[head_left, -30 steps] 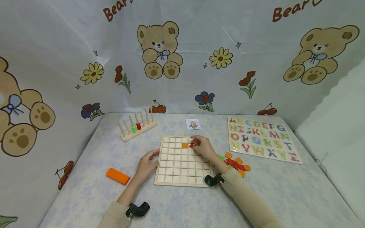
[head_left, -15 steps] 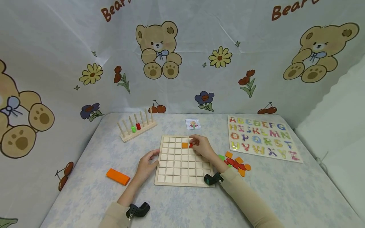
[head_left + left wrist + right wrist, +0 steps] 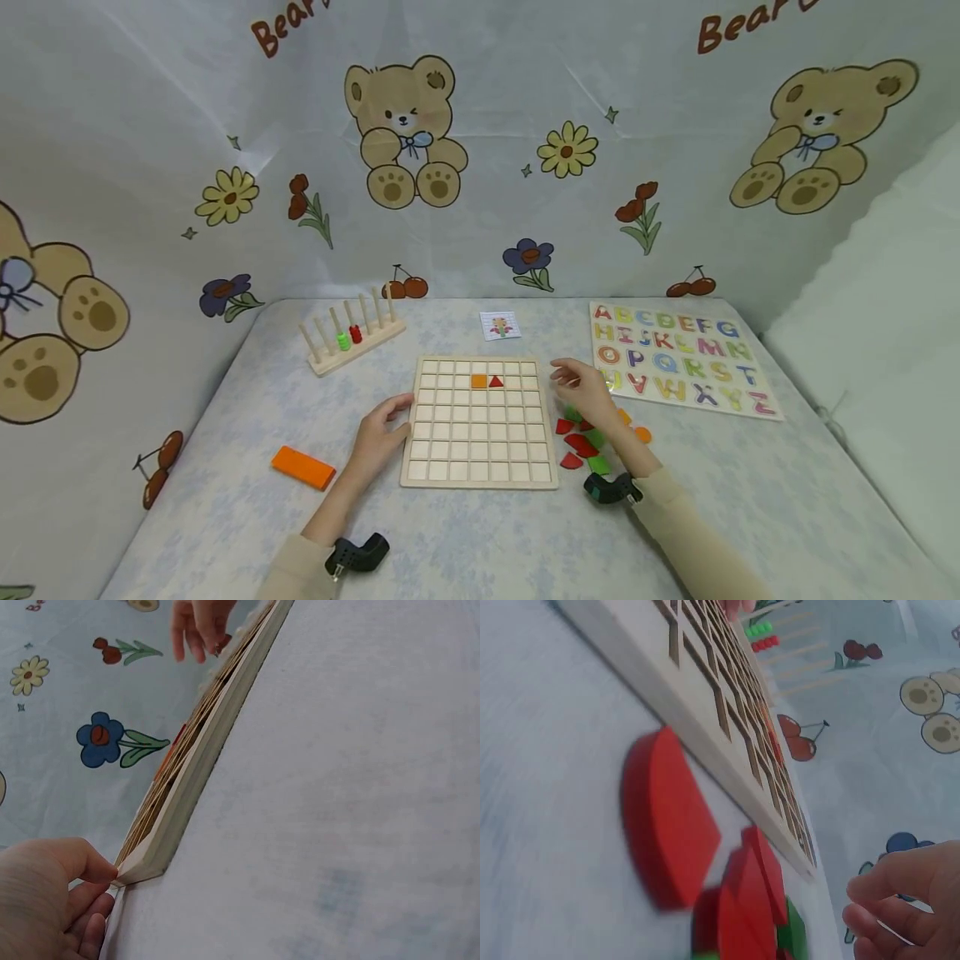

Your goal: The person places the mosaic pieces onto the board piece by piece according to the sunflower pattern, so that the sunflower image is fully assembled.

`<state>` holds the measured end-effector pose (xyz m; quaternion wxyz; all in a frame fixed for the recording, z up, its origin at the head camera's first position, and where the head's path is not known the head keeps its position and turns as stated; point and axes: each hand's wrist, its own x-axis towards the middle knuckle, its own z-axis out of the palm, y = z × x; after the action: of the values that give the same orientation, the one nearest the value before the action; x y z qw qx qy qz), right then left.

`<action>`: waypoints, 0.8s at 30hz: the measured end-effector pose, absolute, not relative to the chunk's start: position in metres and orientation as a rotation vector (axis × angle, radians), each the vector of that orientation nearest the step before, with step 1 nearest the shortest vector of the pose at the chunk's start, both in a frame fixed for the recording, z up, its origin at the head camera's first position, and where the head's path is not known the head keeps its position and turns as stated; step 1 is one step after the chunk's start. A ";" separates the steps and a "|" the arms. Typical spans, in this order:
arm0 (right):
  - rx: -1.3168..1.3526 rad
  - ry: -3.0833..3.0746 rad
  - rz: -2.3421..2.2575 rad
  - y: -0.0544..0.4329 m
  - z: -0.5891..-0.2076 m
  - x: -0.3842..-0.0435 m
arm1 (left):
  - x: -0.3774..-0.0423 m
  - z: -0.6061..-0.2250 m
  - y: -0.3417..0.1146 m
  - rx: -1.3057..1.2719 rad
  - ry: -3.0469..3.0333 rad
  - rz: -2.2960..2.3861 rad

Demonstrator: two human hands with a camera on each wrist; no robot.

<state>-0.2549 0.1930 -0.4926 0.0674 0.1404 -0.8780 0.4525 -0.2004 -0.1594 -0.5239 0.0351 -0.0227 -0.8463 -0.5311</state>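
Note:
My left hand (image 3: 380,433) rests at the left edge of the wooden grid board (image 3: 480,482), fingertips touching its rim; in the left wrist view, fingers meet the rim near a corner. On the board an orange square tile (image 3: 478,381) and a red triangle tile (image 3: 496,382) occupy neighbouring cells. Past the board's right edge, my right hand (image 3: 588,393) hovers over a loose pile of red, green and orange tiles, fingers loosely bent with nothing seen between them. In the right wrist view, a red curved tile (image 3: 667,817) lies beside the board, apart from that hand.
A picture card (image 3: 500,326) lies behind the board. At the back left stands a peg rack (image 3: 356,348) with green and red beads. An alphabet puzzle board (image 3: 682,358) is at the right, an orange block (image 3: 303,467) at the left.
My right hand has let go of the red triangle tile, which now lies in its cell, and has moved right to above the loose tiles. The left hand stays at the board's edge.

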 end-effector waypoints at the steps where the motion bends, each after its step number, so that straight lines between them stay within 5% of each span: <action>1: 0.406 -2.655 1.350 0.201 -0.492 -0.252 | -0.200 -0.524 -0.160 -0.071 -2.602 -1.629; 12: 0.290 -2.813 1.241 0.257 -0.497 -0.220 | -0.200 -0.527 -0.161 -0.053 -2.610 -1.630; 24: 0.339 -2.791 1.304 0.247 -0.505 -0.207 | -0.199 -0.525 -0.162 -0.058 -2.608 -1.679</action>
<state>-0.2071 0.2467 -0.5054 0.0211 0.1092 -0.9004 0.4205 -0.1989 -0.1617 -0.5250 0.0197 -0.0187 -0.8405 -0.5411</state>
